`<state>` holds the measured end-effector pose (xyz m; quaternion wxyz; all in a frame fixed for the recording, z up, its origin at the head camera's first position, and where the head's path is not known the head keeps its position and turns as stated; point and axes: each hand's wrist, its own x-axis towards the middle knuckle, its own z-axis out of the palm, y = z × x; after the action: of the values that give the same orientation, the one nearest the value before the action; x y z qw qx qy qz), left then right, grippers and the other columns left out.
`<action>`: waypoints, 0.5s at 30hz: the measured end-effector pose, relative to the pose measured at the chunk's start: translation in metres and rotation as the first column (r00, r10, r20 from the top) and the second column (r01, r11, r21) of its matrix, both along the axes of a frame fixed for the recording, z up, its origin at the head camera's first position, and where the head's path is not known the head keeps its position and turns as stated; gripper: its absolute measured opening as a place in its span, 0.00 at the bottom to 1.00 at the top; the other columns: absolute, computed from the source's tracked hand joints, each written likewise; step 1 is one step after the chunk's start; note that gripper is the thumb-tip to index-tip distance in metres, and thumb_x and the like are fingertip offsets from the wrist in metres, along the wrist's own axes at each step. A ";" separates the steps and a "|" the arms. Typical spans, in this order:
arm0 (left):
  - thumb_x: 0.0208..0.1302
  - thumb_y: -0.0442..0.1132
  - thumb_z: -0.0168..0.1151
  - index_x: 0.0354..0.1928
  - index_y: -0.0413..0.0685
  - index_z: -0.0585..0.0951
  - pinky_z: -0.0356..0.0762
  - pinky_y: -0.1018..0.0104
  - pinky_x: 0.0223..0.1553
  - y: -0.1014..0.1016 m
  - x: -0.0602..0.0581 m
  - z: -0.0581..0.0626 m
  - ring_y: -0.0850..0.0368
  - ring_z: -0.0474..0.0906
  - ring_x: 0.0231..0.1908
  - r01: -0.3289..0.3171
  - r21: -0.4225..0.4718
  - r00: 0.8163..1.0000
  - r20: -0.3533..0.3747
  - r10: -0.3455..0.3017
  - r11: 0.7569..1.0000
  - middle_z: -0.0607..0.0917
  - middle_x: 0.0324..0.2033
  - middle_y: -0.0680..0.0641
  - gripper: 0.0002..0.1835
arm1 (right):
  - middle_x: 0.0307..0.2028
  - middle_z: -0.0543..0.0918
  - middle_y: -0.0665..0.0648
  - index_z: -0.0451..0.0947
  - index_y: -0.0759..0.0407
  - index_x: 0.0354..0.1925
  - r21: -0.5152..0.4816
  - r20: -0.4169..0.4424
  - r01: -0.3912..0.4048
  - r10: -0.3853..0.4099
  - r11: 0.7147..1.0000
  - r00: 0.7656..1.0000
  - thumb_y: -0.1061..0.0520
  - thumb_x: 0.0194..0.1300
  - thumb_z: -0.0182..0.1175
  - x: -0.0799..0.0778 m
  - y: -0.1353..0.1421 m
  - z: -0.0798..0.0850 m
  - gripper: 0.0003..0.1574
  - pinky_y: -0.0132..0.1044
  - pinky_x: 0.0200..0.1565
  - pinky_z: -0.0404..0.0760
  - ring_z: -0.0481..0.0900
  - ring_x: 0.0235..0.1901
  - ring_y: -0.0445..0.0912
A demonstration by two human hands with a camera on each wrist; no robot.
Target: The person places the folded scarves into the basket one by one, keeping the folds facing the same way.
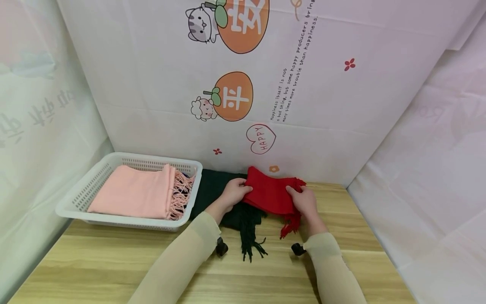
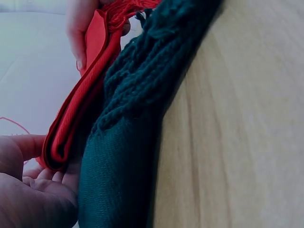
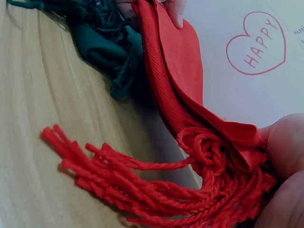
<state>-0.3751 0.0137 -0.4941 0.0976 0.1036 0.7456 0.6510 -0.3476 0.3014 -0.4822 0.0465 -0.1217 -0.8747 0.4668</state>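
Observation:
Both hands hold a folded red scarf (image 1: 269,192) by its two ends, its fringe (image 3: 190,190) hanging at the right end. The left hand (image 1: 234,194) pinches the left edge, thumb on top and fingers beneath, as the left wrist view shows. At the fringed end, the right hand (image 1: 303,202) grips the cloth. Under and left of the red scarf lies a folded dark green scarf (image 1: 216,190), its fringe (image 1: 250,232) trailing toward the front of the table. In the left wrist view the green scarf (image 2: 118,166) is close beside the left hand.
A white plastic basket (image 1: 72,207) stands at the left with a folded pink scarf (image 1: 133,192) in it; something dark blue shows under the pink fringe. The wooden table (image 1: 228,278) ends at a printed white cloth wall (image 1: 159,105) behind, with white sheets on both sides.

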 end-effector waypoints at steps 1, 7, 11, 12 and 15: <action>0.81 0.41 0.65 0.69 0.41 0.84 0.84 0.52 0.58 -0.001 0.001 0.001 0.50 0.86 0.51 -0.002 0.007 1.000 -0.001 0.002 1.000 0.89 0.57 0.44 0.21 | 0.77 0.69 0.77 0.60 0.74 0.83 0.005 -0.004 -0.003 0.003 1.000 1.000 0.37 0.83 0.60 0.001 -0.001 0.001 0.53 0.62 0.75 0.72 0.70 0.76 0.68; 0.81 0.41 0.66 0.69 0.41 0.84 0.86 0.54 0.55 -0.004 0.004 0.005 0.52 0.87 0.48 -0.015 0.022 1.000 -0.005 0.015 1.000 0.90 0.55 0.45 0.21 | 0.78 0.68 0.76 0.59 0.73 0.83 -0.007 -0.016 -0.010 0.010 1.000 1.000 0.37 0.83 0.60 0.004 -0.003 0.009 0.53 0.62 0.74 0.74 0.70 0.75 0.67; 0.81 0.41 0.67 0.69 0.41 0.84 0.86 0.54 0.56 -0.006 0.008 0.008 0.51 0.88 0.49 -0.023 0.032 1.000 -0.014 0.024 0.999 0.91 0.55 0.44 0.21 | 0.76 0.71 0.75 0.63 0.72 0.82 -0.010 -0.033 -0.024 0.024 1.000 0.999 0.38 0.83 0.60 0.004 -0.005 0.012 0.50 0.62 0.72 0.77 0.73 0.73 0.66; 0.81 0.41 0.66 0.69 0.41 0.84 0.86 0.53 0.56 -0.006 0.009 0.009 0.51 0.88 0.49 -0.025 0.035 1.000 -0.015 0.025 0.999 0.91 0.55 0.44 0.21 | 0.76 0.71 0.75 0.63 0.72 0.82 -0.007 -0.035 -0.027 0.027 1.000 0.999 0.37 0.83 0.60 0.005 -0.006 0.012 0.50 0.62 0.72 0.77 0.74 0.73 0.66; 0.82 0.42 0.66 0.69 0.41 0.83 0.86 0.53 0.57 -0.009 0.013 0.011 0.51 0.88 0.50 -0.029 0.037 0.999 -0.023 0.030 0.999 0.91 0.56 0.44 0.21 | 0.74 0.73 0.74 0.65 0.71 0.81 -0.002 -0.038 -0.037 0.037 0.999 0.999 0.37 0.83 0.60 0.007 -0.007 0.014 0.49 0.61 0.70 0.79 0.76 0.70 0.66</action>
<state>-0.3616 0.0048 -0.4827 0.0773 0.1021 0.7362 0.6646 -0.3410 0.2939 -0.4679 0.0542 -0.0966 -0.8750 0.4712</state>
